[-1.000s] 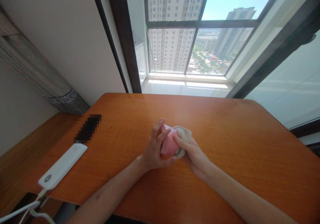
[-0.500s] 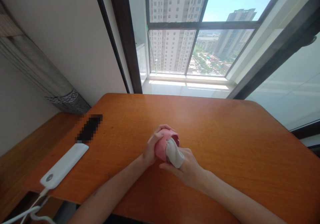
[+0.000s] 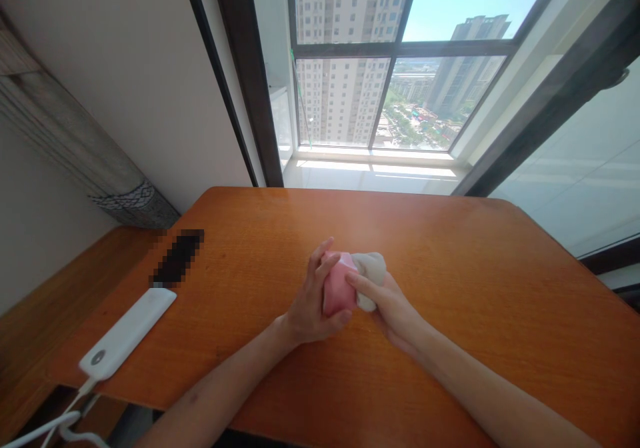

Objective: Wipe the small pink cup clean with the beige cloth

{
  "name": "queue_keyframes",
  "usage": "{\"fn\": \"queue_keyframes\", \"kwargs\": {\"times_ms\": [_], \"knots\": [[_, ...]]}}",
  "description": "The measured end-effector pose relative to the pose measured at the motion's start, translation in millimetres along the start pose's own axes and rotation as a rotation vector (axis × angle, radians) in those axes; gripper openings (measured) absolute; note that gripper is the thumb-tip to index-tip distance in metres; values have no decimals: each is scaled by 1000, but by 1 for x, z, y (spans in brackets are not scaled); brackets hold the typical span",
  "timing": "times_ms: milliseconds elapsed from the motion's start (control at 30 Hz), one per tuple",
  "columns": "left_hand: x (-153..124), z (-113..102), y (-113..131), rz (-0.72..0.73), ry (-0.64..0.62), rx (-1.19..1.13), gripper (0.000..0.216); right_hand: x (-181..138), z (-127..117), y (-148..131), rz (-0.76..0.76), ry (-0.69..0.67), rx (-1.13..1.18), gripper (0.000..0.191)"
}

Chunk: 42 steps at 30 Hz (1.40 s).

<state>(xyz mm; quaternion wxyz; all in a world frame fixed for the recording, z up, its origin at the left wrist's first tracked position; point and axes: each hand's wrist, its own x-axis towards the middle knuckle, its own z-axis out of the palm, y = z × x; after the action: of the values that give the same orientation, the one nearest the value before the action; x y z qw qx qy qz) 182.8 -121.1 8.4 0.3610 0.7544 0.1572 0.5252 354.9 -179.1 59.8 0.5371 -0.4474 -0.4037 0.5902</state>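
Observation:
A pink cup [image 3: 339, 295] is held just above the table, lying on its side with its mouth toward the right. My left hand [image 3: 311, 301] curves loosely around its closed end, the fingers somewhat spread and the thumb below. A crumpled white cloth [image 3: 371, 269] bulges from the mouth of the cup. My right hand [image 3: 393, 305] grips this cloth at the cup's rim, with its thumb pressed along the pink outer wall. The other right fingers are mostly hidden behind the cloth.
A brown wooden table [image 3: 450, 288] spreads beneath my hands. On its left lie a white power bank [image 3: 127, 333] with a white cable [image 3: 70, 418] and a dark pixelated object [image 3: 179, 258]. Beyond the far edge is a window [image 3: 370, 101]; a curtain [image 3: 100, 148] hangs at left.
The cup has turned so its mouth faces right instead of toward me. My right hand has shifted up and right with the cloth, its thumb now on the cup's wall. My left fingers have loosened.

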Motion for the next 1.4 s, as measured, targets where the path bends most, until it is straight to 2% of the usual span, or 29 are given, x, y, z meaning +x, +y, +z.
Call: {"fn": "queue_keyframes", "kwargs": {"times_ms": [67,133,233,333,367,433,533,600,633,700,767,833,900,967,1033,1100,1200,1300,1333,1400], "knots": [[-4,-1,-4,121,-6,94,85,0,0,-3,24,-29,86,46],[-6,0,-3,95,50,36,72,-1,-1,-6,4,-121,23,46],[-5,5,6,-173,170,-299,56,-4,-2,-6,-130,-283,-265,37],[2,8,13,-535,233,-714,51,-6,-5,0,-407,-391,-688,7],[5,8,14,-639,227,-807,50,-6,-6,3,-515,-427,-842,5],[12,6,14,-805,194,-901,51,-5,-10,9,-697,-490,-1116,14],[20,2,12,-929,176,-934,53,-5,-13,14,-810,-512,-1304,15],[21,1,12,-955,181,-952,61,-4,-12,13,-784,-462,-1238,12],[21,2,12,-949,185,-954,67,-4,-10,11,-727,-417,-1154,13],[17,2,11,-855,205,-888,76,-3,-6,5,-517,-285,-895,14],[11,1,10,-633,209,-682,81,-2,-1,-1,-249,-153,-546,20],[4,0,7,-369,144,-400,89,0,3,-5,-43,-67,-203,32],[-1,0,6,-187,63,-189,88,1,5,-5,60,-21,30,41],[-4,1,6,-132,56,-121,73,0,5,-2,70,-11,88,46],[-3,3,8,-204,116,-206,59,-2,4,2,-1,-80,-27,44],[0,4,10,-361,174,-441,52,-5,2,6,-142,-189,-285,37],[9,3,11,-682,159,-832,50,-7,-2,10,-476,-324,-765,19],[17,-2,10,-942,137,-970,49,-7,-5,11,-781,-440,-1148,19],[18,-3,10,-984,144,-982,49,-7,-6,9,-822,-469,-1218,21],[20,-3,11,-1012,159,-1001,53,-8,-6,4,-789,-485,-1228,22]]}}
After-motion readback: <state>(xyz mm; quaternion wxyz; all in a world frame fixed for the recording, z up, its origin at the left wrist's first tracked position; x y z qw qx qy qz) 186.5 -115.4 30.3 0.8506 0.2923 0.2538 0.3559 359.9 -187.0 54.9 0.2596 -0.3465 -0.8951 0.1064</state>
